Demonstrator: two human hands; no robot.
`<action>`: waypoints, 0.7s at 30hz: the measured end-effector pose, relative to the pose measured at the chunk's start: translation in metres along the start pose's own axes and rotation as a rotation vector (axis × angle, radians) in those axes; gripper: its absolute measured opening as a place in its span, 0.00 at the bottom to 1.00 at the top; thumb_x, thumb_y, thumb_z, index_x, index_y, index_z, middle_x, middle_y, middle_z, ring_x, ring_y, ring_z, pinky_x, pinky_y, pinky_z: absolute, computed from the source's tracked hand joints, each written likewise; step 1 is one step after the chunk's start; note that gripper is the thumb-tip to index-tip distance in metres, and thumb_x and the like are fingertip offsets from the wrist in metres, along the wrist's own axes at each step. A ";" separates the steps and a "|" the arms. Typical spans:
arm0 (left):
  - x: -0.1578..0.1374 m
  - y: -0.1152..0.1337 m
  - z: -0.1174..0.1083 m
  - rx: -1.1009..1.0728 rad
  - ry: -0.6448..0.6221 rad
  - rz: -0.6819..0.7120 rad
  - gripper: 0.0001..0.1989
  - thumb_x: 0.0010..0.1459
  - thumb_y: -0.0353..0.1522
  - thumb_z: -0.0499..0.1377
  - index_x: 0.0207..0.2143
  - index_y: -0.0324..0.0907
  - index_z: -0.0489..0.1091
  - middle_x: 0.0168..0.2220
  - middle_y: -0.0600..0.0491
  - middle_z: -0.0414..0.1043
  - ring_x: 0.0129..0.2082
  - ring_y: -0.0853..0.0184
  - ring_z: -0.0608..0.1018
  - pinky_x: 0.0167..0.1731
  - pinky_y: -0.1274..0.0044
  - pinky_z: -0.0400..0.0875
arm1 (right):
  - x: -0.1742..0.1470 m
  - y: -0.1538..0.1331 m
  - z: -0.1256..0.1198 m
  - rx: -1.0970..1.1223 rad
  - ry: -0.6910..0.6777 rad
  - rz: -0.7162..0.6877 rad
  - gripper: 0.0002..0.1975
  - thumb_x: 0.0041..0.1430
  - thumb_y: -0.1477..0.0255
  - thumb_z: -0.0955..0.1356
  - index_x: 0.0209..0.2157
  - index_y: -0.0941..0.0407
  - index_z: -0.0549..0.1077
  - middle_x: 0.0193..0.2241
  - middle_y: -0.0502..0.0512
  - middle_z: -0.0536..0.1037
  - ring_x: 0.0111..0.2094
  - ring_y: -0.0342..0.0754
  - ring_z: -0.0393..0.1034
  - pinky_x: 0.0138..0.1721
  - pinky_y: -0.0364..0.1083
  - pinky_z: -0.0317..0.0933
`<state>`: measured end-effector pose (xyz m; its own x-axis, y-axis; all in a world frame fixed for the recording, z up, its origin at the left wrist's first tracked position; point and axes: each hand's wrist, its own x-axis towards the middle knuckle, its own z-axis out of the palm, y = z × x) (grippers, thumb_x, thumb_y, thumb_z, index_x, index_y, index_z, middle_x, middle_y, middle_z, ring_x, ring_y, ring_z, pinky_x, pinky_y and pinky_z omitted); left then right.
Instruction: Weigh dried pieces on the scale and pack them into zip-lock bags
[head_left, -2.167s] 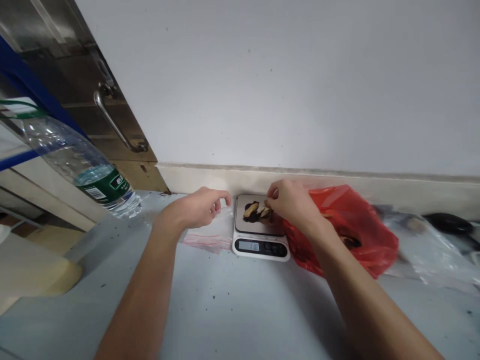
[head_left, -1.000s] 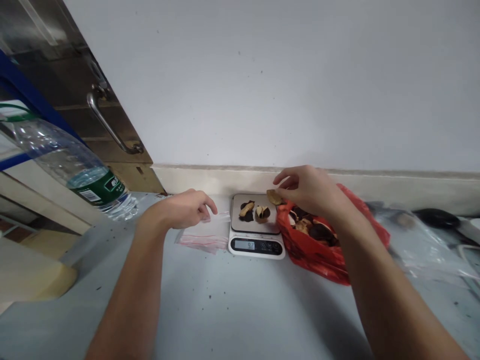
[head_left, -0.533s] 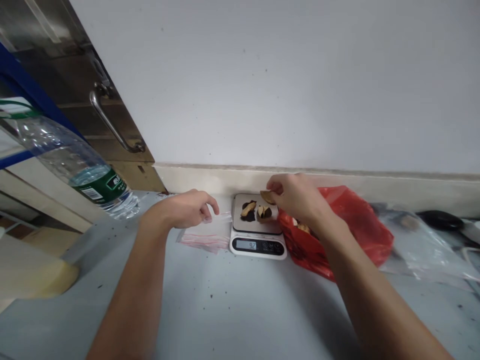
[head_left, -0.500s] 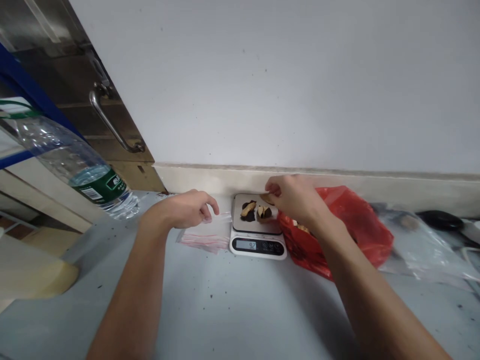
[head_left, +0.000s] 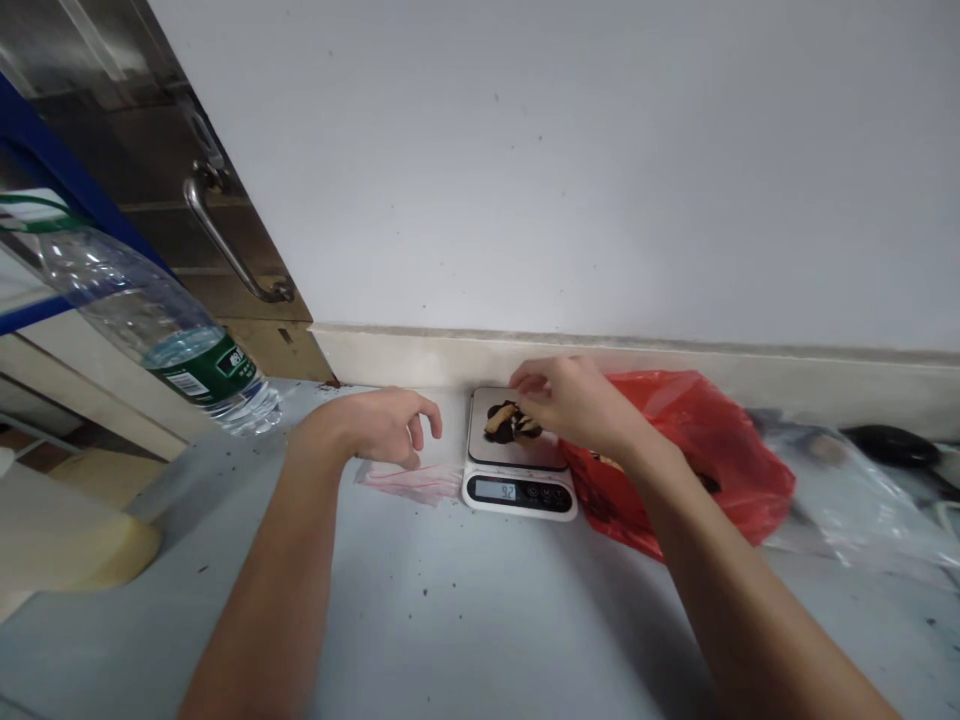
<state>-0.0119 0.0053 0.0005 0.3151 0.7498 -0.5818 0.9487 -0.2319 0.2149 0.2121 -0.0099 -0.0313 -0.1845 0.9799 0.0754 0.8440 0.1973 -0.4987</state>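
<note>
A white kitchen scale [head_left: 517,494] with a metal plate stands near the wall, its display reading 9.2. Several dried dark and tan pieces [head_left: 501,424] lie on the plate. My right hand [head_left: 574,402] is over the plate, fingers pinched together beside these pieces; whatever is between the fingertips is hidden. Left of the scale, my left hand [head_left: 390,425] hovers with its fingers loosely bent and apart, holding nothing. Below it lie clear zip bags [head_left: 411,484] with pink seal lines. Under my right forearm sits a red plastic bag [head_left: 739,455] containing more dried pieces.
A water bottle [head_left: 199,365] with a green label stands at the left, near a metal door handle [head_left: 229,240]. A pale container [head_left: 67,540] is at the left edge. On the right lie a clear plastic bag [head_left: 847,490] and a black object [head_left: 892,445].
My right hand has moved slightly left and down over the plate; the brown piece seen at its fingertips is now hidden. My left hand's fingers have shifted a little lower. The reading stays 9.2.
</note>
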 end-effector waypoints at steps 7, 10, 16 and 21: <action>0.003 0.006 0.002 -0.002 -0.060 0.062 0.22 0.39 0.27 0.58 0.41 0.46 0.70 0.44 0.52 0.80 0.36 0.62 0.80 0.25 0.78 0.68 | 0.010 0.004 0.023 0.095 -0.244 -0.144 0.21 0.54 0.85 0.67 0.47 0.56 0.80 0.42 0.54 0.86 0.41 0.49 0.79 0.43 0.43 0.67; 0.003 0.007 0.003 -0.006 -0.033 0.069 0.21 0.38 0.26 0.57 0.39 0.46 0.71 0.43 0.53 0.80 0.35 0.64 0.80 0.24 0.79 0.67 | 0.012 0.005 0.025 0.089 -0.250 -0.141 0.17 0.55 0.85 0.66 0.40 0.55 0.82 0.38 0.52 0.86 0.38 0.47 0.79 0.40 0.42 0.66; 0.007 0.004 0.008 -0.023 -0.012 0.087 0.22 0.37 0.25 0.56 0.39 0.45 0.70 0.39 0.53 0.80 0.34 0.63 0.80 0.24 0.79 0.66 | 0.012 0.009 0.020 0.092 -0.191 -0.074 0.19 0.54 0.86 0.66 0.43 0.57 0.81 0.41 0.56 0.85 0.42 0.50 0.79 0.43 0.43 0.68; 0.011 0.006 0.010 0.000 -0.020 0.035 0.22 0.36 0.22 0.53 0.36 0.46 0.70 0.29 0.58 0.77 0.28 0.65 0.76 0.22 0.78 0.61 | 0.012 0.011 0.014 0.084 -0.100 -0.107 0.16 0.52 0.85 0.69 0.40 0.55 0.81 0.43 0.57 0.85 0.47 0.53 0.79 0.50 0.47 0.68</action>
<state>-0.0024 0.0060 -0.0123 0.3486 0.7289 -0.5893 0.9371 -0.2575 0.2357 0.2122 0.0035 -0.0482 -0.3236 0.9450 0.0474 0.7727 0.2928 -0.5631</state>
